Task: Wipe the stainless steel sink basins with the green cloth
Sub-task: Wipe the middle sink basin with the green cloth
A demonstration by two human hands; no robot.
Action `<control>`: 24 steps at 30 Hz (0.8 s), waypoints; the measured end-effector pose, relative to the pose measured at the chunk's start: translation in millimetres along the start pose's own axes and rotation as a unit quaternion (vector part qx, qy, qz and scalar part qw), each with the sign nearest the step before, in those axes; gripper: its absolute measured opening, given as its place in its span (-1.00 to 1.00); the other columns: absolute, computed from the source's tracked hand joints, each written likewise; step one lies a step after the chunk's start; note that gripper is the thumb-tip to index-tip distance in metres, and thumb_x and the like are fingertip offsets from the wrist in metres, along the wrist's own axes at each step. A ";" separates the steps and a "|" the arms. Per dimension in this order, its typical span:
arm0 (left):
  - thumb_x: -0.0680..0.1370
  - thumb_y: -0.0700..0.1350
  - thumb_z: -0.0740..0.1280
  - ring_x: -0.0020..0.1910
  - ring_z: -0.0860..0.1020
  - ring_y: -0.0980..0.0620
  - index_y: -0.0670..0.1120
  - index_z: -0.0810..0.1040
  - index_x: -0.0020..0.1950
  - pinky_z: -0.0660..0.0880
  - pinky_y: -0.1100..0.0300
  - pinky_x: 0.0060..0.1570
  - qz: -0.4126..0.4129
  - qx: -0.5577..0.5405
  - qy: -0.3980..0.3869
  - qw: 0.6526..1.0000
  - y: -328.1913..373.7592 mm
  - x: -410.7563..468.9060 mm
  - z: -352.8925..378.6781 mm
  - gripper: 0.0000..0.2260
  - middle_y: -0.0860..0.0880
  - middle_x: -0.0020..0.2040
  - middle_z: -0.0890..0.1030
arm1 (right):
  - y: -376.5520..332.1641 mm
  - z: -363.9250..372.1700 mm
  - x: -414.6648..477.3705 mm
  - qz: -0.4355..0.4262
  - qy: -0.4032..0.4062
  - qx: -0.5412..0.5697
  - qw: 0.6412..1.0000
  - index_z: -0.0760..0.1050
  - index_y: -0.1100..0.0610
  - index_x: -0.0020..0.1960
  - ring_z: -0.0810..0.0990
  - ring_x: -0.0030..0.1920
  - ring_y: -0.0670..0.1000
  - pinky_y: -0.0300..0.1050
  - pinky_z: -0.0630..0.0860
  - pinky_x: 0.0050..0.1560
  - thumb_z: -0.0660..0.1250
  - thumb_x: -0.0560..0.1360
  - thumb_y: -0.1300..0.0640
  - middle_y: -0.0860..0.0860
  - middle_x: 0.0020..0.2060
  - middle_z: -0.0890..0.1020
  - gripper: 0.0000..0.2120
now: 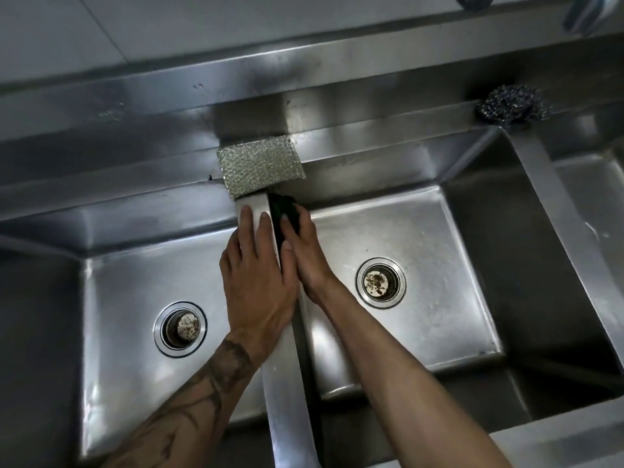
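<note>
left hand [258,282] flat, ungripping on the steel divider [285,393]; right hand [304,251] seemingly presses green cloth [283,206] against it.

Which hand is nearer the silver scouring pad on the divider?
Left. The left hand lies flat on the divider, fingertips just short of the scouring pad. The right hand sits lower, inside the middle basin, pressing the green cloth against the divider wall.
</note>
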State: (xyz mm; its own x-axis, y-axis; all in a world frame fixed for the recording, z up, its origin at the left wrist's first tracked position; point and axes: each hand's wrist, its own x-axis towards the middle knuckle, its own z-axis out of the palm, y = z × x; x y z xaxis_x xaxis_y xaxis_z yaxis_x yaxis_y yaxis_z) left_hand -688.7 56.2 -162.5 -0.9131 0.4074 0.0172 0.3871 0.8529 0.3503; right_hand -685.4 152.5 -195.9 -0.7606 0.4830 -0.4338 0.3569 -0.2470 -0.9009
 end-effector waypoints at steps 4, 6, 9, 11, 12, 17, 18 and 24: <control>0.71 0.13 0.03 0.60 0.31 -0.23 -0.11 0.30 0.64 0.28 -0.16 0.55 -0.004 -0.001 0.001 1.000 1.7 0.6 -1.0 -0.45 -0.16 0.71 0.19 | 34.4 -13.8 -39.0 0.060 -0.039 -0.001 0.997 0.44 -0.29 0.34 0.56 0.30 -0.14 0.06 0.49 0.39 0.25 0.60 -0.27 -0.08 0.30 0.56 -0.67; 0.71 0.11 0.03 0.60 0.30 -0.23 -0.11 0.30 0.64 0.29 -0.16 0.54 -0.005 -0.003 -0.001 1.000 3.0 0.2 -1.9 -0.45 -0.16 0.71 0.19 | 49.1 -16.2 -54.8 0.077 -0.050 -0.019 0.996 0.37 -0.35 0.38 0.49 0.30 -0.22 0.02 0.44 0.42 0.20 0.61 -0.31 -0.14 0.29 0.50 -0.65; 0.71 0.10 0.02 0.59 0.33 -0.24 -0.13 0.32 0.63 0.32 -0.18 0.52 -0.004 -0.003 0.002 1.000 3.0 -0.7 -2.4 -0.46 -0.17 0.70 0.21 | 44.8 -6.2 -35.2 0.049 -0.014 -0.041 0.998 0.34 -0.23 0.41 0.47 0.32 -0.05 0.10 0.41 0.42 0.17 0.60 -0.28 -0.04 0.25 0.47 -0.59; 0.71 0.10 0.03 0.58 0.34 -0.25 -0.14 0.33 0.62 0.34 -0.19 0.51 -0.003 -0.007 0.003 1.000 1.5 -1.2 -1.8 -0.46 -0.18 0.70 0.22 | 28.8 3.0 -5.8 0.020 0.008 -0.046 0.999 0.32 -0.05 0.46 0.46 0.35 0.06 0.11 0.39 0.43 0.17 0.59 -0.22 0.06 0.29 0.46 -0.50; 0.70 0.10 0.04 0.57 0.35 -0.26 -0.14 0.33 0.62 0.35 -0.20 0.50 -0.001 -0.007 0.005 1.000 0.8 -0.7 -1.1 -0.46 -0.18 0.69 0.22 | 18.8 6.2 9.5 0.009 0.017 -0.032 0.999 0.30 0.03 0.48 0.45 0.36 0.08 0.08 0.38 0.43 0.18 0.63 -0.16 0.08 0.31 0.45 -0.51; 0.68 0.08 0.07 0.52 0.40 -0.30 -0.16 0.36 0.60 0.40 -0.23 0.44 -0.001 -0.004 0.012 1.000 -1.7 2.1 2.7 -0.45 -0.19 0.68 0.25 | -0.2 21.4 53.7 -0.007 0.114 -0.002 0.993 0.33 0.17 0.42 0.44 0.25 0.08 -0.16 0.36 0.26 0.24 0.67 0.04 0.15 0.25 0.46 -0.63; 0.68 0.08 0.07 0.52 0.40 -0.30 -0.16 0.36 0.60 0.40 -0.23 0.44 -0.002 -0.003 0.013 1.000 -2.6 1.7 3.2 -0.45 -0.19 0.68 0.25 | 1.9 22.1 55.5 -0.012 0.129 -0.001 0.992 0.34 0.15 0.41 0.45 0.28 0.12 -0.09 0.38 0.31 0.25 0.67 0.03 0.16 0.26 0.46 -0.64; 0.68 0.09 0.07 0.53 0.38 -0.30 -0.18 0.37 0.59 0.40 -0.25 0.41 0.000 -0.010 0.019 1.000 -1.9 2.1 3.1 -0.44 -0.20 0.67 0.26 | -1.1 -33.9 73.5 -0.077 0.276 -0.019 0.958 0.42 0.24 0.33 0.43 0.13 -0.18 -0.51 0.29 0.13 0.27 0.65 0.22 0.22 0.20 0.45 -0.73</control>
State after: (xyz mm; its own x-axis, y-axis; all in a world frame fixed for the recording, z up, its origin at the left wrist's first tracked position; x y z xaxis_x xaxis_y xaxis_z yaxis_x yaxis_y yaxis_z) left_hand -690.9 56.5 -166.0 -0.9176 0.3939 0.0529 0.3845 0.8462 0.3689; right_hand -723.3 216.8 -227.4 -0.4074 0.8842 -0.2286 0.2903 -0.1119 -0.9504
